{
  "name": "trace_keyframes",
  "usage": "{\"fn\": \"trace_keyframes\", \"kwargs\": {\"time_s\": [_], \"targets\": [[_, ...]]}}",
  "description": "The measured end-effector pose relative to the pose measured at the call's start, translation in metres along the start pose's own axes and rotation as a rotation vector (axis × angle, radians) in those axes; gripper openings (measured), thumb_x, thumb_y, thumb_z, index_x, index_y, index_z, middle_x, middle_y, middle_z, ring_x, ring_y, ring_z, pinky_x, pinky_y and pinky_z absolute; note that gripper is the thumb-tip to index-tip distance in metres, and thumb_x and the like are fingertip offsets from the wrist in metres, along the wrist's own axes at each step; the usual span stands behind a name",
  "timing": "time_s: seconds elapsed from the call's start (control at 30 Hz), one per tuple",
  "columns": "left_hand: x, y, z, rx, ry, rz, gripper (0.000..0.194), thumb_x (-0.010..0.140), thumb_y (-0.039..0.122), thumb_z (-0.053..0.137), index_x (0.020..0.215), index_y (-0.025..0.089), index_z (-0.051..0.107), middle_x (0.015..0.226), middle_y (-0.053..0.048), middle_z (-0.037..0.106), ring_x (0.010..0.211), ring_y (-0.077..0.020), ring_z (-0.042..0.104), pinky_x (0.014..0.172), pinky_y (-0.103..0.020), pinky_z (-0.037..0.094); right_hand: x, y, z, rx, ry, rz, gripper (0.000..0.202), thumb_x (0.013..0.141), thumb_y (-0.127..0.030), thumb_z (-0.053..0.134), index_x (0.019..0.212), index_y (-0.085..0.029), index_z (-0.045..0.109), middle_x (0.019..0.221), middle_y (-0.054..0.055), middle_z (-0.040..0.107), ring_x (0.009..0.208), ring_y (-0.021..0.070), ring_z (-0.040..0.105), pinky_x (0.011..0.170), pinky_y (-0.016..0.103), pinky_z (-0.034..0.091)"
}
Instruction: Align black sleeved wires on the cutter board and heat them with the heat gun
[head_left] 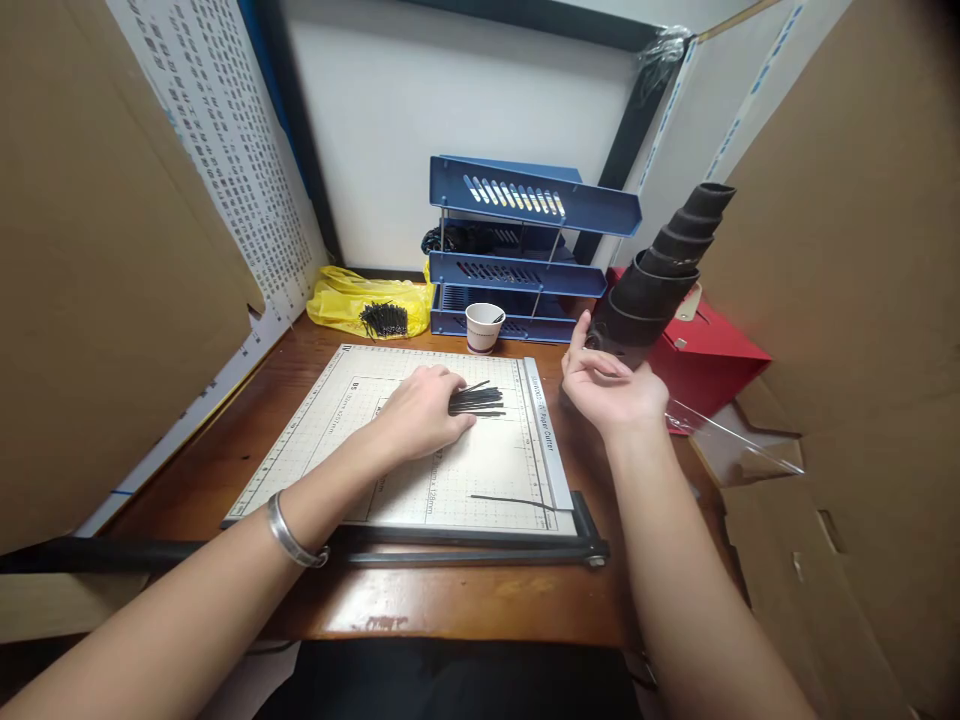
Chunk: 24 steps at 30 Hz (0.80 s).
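Thin black strips (480,396) are bunched roughly parallel, left ends hidden, on the paper cutter (499,455), whose pale flat board is printed with grid lines; one loose strip (510,500) is laid apart, nearer the front edge.

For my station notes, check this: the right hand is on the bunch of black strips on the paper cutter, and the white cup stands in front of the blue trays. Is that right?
Wrong hand: the head view shows the left hand on the bunch of black strips on the paper cutter. The rest stands.
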<state>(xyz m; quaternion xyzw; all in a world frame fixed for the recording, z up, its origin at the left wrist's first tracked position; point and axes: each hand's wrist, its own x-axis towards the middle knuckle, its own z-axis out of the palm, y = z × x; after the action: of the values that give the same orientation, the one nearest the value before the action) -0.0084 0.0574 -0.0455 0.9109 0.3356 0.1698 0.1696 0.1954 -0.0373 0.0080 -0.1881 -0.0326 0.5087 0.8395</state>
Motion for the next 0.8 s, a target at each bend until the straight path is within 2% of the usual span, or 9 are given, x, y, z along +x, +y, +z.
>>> {"fn": "trace_keyframes", "kwargs": {"time_s": [0.07, 0.2, 0.4, 0.53, 0.63, 0.8], "targets": [[0.002, 0.001, 0.004, 0.0, -0.014, 0.014, 0.027, 0.087, 0.034, 0.062, 0.103, 0.018, 0.076, 0.104, -0.012, 0.072, 0.1, -0.029, 0.064, 0.09, -0.041, 0.048, 0.003, 0.0, -0.005, 0.021, 0.033, -0.007, 0.069, 0.103, -0.043, -0.009, 0.092, -0.016, 0.053, 0.086, 0.011, 0.069, 0.034, 0.001, 0.024, 0.033, 0.014, 0.029], [-0.001, 0.004, 0.003, 0.001, -0.024, -0.01, 0.024, 0.09, 0.029, 0.058, 0.098, 0.021, 0.08, 0.097, -0.008, 0.075, 0.088, -0.0253, 0.066, 0.079, -0.037, 0.048, 0.005, -0.003, -0.01, 0.067, 0.072, 0.004, 0.079, 0.1, -0.048, -0.015, 0.095, -0.013, 0.056, 0.091, 0.016, 0.071, 0.033, 0.0, 0.03, 0.034, 0.013, 0.033], [-0.039, 0.012, -0.004, 0.034, 0.0, -0.106, 0.02, 0.089, 0.025, 0.06, 0.093, 0.022, 0.08, 0.095, -0.006, 0.076, 0.083, -0.0245, 0.067, 0.074, -0.036, 0.048, 0.011, -0.008, -0.013, 0.138, 0.137, -0.004, 0.077, 0.101, -0.051, -0.009, 0.099, -0.012, 0.058, 0.096, 0.016, 0.072, 0.033, 0.0006, 0.03, 0.032, 0.015, 0.033], [-0.063, 0.025, 0.003, 0.062, 0.058, -0.199, 0.021, 0.091, 0.027, 0.058, 0.095, 0.021, 0.078, 0.097, -0.006, 0.076, 0.088, -0.0272, 0.069, 0.074, -0.039, 0.048, 0.015, -0.008, -0.02, 0.044, 0.109, -0.035, 0.08, 0.1, -0.044, -0.015, 0.098, -0.015, 0.059, 0.087, 0.011, 0.072, 0.033, 0.0032, 0.03, 0.034, 0.017, 0.032], [-0.074, 0.036, 0.012, 0.08, 0.126, -0.257, 0.019, 0.092, 0.028, 0.059, 0.095, 0.021, 0.076, 0.093, -0.005, 0.075, 0.084, -0.0265, 0.069, 0.071, -0.038, 0.047, 0.015, -0.007, -0.024, -0.093, 0.095, -0.042, 0.083, 0.099, -0.045, -0.02, 0.095, -0.017, 0.059, 0.084, 0.01, 0.071, 0.033, 0.0035, 0.027, 0.035, 0.018, 0.03], [-0.084, 0.042, 0.019, 0.046, 0.219, -0.275, 0.017, 0.091, 0.035, 0.064, 0.096, 0.022, 0.073, 0.093, -0.004, 0.076, 0.086, -0.0269, 0.068, 0.073, -0.039, 0.048, 0.016, -0.006, -0.028, 0.005, 0.178, -0.006, 0.079, 0.1, -0.054, -0.011, 0.099, -0.015, 0.057, 0.1, 0.013, 0.072, 0.034, 0.002, 0.029, 0.034, 0.018, 0.031]]}}
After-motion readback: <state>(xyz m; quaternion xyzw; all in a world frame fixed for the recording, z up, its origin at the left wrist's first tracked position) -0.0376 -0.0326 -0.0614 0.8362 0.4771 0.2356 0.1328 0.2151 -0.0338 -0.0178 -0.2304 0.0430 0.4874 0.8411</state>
